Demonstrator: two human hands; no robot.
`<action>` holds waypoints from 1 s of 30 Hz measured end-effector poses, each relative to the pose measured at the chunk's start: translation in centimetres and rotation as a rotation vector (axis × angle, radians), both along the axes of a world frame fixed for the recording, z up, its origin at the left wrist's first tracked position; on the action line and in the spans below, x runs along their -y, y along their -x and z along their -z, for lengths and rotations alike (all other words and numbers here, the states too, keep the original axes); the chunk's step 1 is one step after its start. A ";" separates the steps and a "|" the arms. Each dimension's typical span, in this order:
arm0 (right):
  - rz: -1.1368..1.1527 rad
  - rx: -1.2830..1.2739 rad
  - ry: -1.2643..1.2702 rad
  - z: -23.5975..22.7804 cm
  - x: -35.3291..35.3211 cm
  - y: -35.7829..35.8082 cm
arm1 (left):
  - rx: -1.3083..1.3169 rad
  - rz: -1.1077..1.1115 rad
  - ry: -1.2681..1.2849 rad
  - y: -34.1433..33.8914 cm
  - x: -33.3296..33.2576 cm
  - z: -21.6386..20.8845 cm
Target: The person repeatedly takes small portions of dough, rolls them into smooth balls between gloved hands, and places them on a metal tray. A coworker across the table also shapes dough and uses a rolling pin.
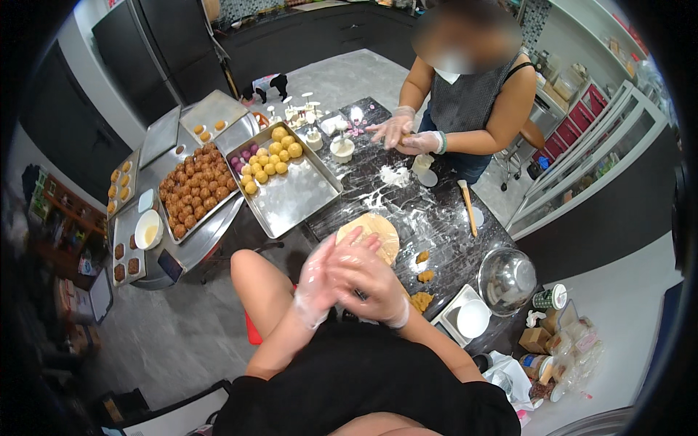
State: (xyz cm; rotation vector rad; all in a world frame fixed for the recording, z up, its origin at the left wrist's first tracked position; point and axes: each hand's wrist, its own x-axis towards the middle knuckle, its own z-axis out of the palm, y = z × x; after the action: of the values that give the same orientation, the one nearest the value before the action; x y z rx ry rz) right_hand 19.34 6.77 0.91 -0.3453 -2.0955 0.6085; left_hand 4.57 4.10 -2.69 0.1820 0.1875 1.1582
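My left hand (317, 282) and my right hand (367, 280), both in clear plastic gloves, are brought together palm to palm at the table's near edge. The right hand's fingers curl over the left palm, while the left fingers extend upward. Whatever lies between the palms, if anything, is hidden. Just beyond my fingers is a round, flat, pale-tan piece (382, 236), partly covered by them. To its right lie small orange-brown lumps (425, 276) and a larger orange-brown mass (421, 301) beside my right wrist.
A metal tray (294, 200) holds yellow and purple balls; brown balls (196, 185) fill another tray on the left. At right are a scale (445, 324) with a white bowl (473, 318), a metal bowl (507, 282) and a brush (467, 207). Across the floured table stands a gloved person (472, 94).
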 end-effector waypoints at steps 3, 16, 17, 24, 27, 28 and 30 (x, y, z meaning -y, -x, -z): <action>0.178 -0.064 0.173 1.2 -1.4 0.6 | 0.279 0.089 -0.111 -1.6 -0.5 5.4; 0.162 -0.060 0.087 1.6 0.9 -0.5 | -0.015 -0.026 0.039 -0.8 -0.1 -1.6; 0.037 -0.025 -0.063 0.3 1.1 0.3 | -0.077 -0.168 -0.249 -2.4 -0.9 4.1; 0.151 -0.048 0.102 1.5 -0.2 -1.0 | 0.055 -0.002 0.102 -0.8 -0.5 -1.4; 0.154 0.015 0.034 0.4 -0.6 0.1 | 0.053 -0.061 -0.089 -3.3 -0.7 1.4; 0.195 0.026 0.055 0.1 -1.6 0.3 | 0.062 -0.062 -0.131 -3.5 -1.1 1.6; 0.153 -0.023 0.229 0.4 -3.6 -1.2 | 0.424 0.058 0.047 -1.4 -2.0 1.2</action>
State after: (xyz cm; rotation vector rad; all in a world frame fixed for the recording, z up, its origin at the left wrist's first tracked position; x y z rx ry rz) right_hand 20.57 10.37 0.47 -0.6192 -1.9599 0.7579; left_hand 6.01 6.13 -3.93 -0.1011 -0.1645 1.1079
